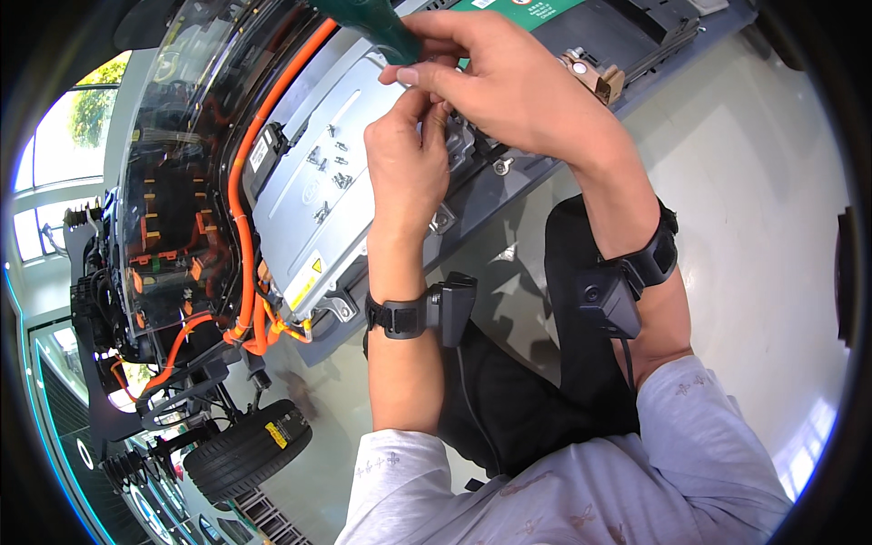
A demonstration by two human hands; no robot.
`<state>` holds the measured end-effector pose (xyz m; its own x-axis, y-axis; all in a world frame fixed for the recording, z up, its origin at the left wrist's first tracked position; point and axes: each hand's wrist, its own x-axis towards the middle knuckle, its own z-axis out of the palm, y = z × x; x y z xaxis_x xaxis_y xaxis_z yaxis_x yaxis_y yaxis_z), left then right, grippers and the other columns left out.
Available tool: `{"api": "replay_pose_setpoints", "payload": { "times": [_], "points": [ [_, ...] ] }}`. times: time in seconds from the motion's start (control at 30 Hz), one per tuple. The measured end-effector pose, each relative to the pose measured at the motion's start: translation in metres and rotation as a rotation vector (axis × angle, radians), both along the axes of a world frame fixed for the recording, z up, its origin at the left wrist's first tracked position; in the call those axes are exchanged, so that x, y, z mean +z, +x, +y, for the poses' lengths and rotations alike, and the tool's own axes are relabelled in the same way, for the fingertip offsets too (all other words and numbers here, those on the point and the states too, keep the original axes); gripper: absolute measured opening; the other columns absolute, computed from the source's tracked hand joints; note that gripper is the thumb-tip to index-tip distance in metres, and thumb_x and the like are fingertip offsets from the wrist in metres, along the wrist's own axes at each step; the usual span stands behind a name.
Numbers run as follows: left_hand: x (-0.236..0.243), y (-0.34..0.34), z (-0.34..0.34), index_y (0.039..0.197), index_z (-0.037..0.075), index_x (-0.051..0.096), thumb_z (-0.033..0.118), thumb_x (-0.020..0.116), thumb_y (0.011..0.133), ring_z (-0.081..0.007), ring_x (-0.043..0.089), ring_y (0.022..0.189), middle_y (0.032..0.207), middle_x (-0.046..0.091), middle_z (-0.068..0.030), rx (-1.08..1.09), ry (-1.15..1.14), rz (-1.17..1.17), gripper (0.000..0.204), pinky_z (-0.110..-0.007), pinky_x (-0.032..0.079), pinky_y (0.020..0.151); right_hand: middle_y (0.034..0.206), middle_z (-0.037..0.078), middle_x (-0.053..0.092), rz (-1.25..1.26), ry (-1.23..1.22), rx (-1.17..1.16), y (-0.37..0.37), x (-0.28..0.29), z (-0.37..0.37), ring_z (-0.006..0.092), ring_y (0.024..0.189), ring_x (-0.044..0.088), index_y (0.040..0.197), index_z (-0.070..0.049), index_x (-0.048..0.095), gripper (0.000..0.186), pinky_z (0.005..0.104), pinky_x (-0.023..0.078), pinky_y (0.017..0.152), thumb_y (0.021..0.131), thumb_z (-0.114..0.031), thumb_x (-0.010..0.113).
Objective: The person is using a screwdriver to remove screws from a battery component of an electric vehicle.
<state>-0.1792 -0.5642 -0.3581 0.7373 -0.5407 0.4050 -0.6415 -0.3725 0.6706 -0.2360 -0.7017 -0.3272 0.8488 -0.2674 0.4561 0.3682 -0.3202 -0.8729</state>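
My right hand [495, 82] reaches in at the top, its fingers closed round the lower end of a dark green tool [372, 29]; the tool's upper part runs out of view. Just below, my left hand [409, 150] has thumb and fingers pinched together. Whatever they grip is hidden, and the two hands almost touch. Both are over the near edge of a silver metal battery cover [318, 213]. Several small bolts or clips [341, 180] lie loose on that cover, left of my left hand.
A thick orange cable [241, 182] curves along the cover's left side, beside a transparent panel [177, 200]. A tyre [247, 450] stands at lower left. A green label plate [536, 13] and a copper-coloured bracket [595, 77] are at the top right. Cords hang from my wrist devices.
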Motion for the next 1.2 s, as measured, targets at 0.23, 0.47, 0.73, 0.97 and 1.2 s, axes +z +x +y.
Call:
{"api": "replay_pose_setpoints", "payload": {
  "times": [0.23,0.47,0.73,0.97,1.2],
  "points": [
    [-0.006,0.001,0.002,0.094,-0.004,0.064,0.002,0.061,0.086,-0.0344,0.066,0.067,0.074,0.067,-0.0203,-0.004,-0.095,-0.069,0.01,-0.037,0.05,0.064,0.082,0.01,0.066,0.039,0.25,0.224,-0.004,0.017,0.011,0.0106,0.071,0.058,0.114,0.009,0.058,0.032,0.0265,0.046,0.061,0.085,-0.002,0.063],
    [0.004,-0.001,0.004,0.095,-0.004,0.065,0.004,0.061,0.087,-0.035,0.066,0.072,0.077,0.066,-0.0231,-0.047,-0.053,0.049,0.012,-0.037,0.049,0.067,0.089,0.001,0.07,0.023,0.192,0.071,0.004,0.004,0.014,0.0036,0.07,0.058,0.112,0.003,0.065,0.029,0.0182,0.048,0.062,0.09,-0.017,0.068],
    [0.004,0.001,0.005,0.091,-0.001,0.064,0.006,0.064,0.086,-0.0371,0.063,0.065,0.07,0.063,-0.0204,-0.021,-0.07,0.016,0.009,-0.04,0.049,0.061,0.082,0.002,0.069,-0.09,0.31,0.146,0.005,0.012,0.022,0.0031,0.065,0.056,0.108,0.001,0.066,0.025,0.0189,0.047,0.056,0.087,-0.011,0.072],
    [0.003,0.001,0.007,0.091,0.001,0.064,0.008,0.064,0.086,-0.0396,0.061,0.067,0.071,0.062,-0.0214,-0.048,-0.097,0.039,0.009,-0.044,0.047,0.061,0.099,0.004,0.071,-0.026,0.206,0.07,0.002,0.01,0.024,0.0027,0.069,0.054,0.113,0.001,0.065,0.025,0.0188,0.047,0.06,0.09,-0.01,0.067],
    [0.007,0.001,0.009,0.092,0.002,0.064,0.009,0.063,0.086,-0.0395,0.063,0.07,0.071,0.064,-0.0193,-0.044,0.006,0.064,0.01,-0.045,0.048,0.061,0.093,0.002,0.071,-0.082,0.172,0.032,0.007,0.001,0.021,0.0025,0.063,0.051,0.113,0.0,0.065,0.03,0.0187,0.045,0.056,0.087,-0.012,0.072]
  ]
}}
